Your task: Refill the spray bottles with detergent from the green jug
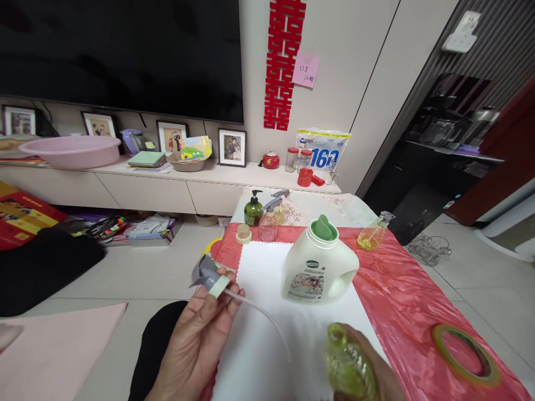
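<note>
The left hand (196,340) pinches a grey trigger sprayer head (208,275), its thin clear dip tube (267,318) curving right. The right hand (376,373) wraps a ribbed, translucent green bottle (346,365), near right. That limp tube could miss the bottle's narrow neck and kink, or brush the glossy white detergent jug (320,270) beyond.

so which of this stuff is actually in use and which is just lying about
In hand:
left hand holds the grey spray head with its tube
right hand holds the open green bottle

Lying about:
white detergent jug
tape roll
yellow spray bottle
green pump bottle
</note>
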The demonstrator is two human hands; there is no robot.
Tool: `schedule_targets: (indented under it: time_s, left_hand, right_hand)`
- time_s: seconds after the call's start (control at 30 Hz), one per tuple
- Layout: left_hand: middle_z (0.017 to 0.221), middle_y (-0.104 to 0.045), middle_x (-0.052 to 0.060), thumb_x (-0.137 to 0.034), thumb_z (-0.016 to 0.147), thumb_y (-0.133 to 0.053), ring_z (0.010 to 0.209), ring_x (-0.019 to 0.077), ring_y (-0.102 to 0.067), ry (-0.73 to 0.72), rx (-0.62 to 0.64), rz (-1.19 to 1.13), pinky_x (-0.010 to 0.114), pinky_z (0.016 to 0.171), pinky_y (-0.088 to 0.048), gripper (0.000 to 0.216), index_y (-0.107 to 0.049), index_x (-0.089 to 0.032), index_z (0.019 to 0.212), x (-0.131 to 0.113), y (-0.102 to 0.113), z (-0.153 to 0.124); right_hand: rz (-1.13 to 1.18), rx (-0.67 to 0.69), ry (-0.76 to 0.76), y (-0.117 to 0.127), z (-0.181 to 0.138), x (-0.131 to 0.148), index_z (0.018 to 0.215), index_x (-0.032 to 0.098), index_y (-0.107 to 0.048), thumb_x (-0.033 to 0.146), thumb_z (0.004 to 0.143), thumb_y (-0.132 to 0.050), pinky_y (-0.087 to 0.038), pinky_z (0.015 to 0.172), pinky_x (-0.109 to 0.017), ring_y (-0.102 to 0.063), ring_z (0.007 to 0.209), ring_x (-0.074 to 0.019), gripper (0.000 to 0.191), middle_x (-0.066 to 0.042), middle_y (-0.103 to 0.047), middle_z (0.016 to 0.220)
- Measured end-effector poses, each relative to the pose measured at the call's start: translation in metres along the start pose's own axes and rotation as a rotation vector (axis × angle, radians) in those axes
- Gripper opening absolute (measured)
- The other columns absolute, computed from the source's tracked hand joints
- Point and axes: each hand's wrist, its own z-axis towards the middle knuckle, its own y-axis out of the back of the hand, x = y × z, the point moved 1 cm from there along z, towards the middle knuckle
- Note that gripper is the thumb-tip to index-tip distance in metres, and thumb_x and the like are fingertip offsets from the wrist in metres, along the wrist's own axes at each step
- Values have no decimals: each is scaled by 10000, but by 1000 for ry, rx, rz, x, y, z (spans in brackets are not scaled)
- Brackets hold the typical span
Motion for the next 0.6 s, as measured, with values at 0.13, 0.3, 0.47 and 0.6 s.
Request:
schedule_targets:
  time_s: [0.13,0.3,0.47,0.6]
  left_hand:
    - [1011,-779,54,-356,609,-952,873,191,-739,116,25,11,334,917,-624,425,-781,-192,961,44,21,13]
    - [1006,-794,83,-320,549,-988,901,228,-743,182,1,15,384,937,-615,473,-806,-175,961,87,41,10]
    - [1003,-795,73,-262,529,-1000,947,226,-736,252,-17,-106,350,910,-622,467,-813,-190,951,95,58,14]
    - [1004,-794,72,-260,538,-999,958,221,-731,295,17,-141,345,915,-619,467,-814,-188,960,96,63,18]
  right_hand:
    - [-257,-137,118,46,30,29,1301,241,-658,574,638,-832,-583,898,-361,-642,1118,-312,762,-82,-642,1257]
    - [-632,-274,351,78,89,88,1395,237,-558,649,804,-684,-529,914,-432,-626,1081,-302,731,-87,-619,1272]
    - [-957,-350,728,82,131,128,1366,141,-508,500,908,-511,-477,885,-435,-560,1096,-308,581,-125,-585,1267]
    - [-1168,-333,835,80,144,144,1353,120,-502,356,904,-482,-450,810,-393,-544,1065,-290,507,-131,-577,1242]
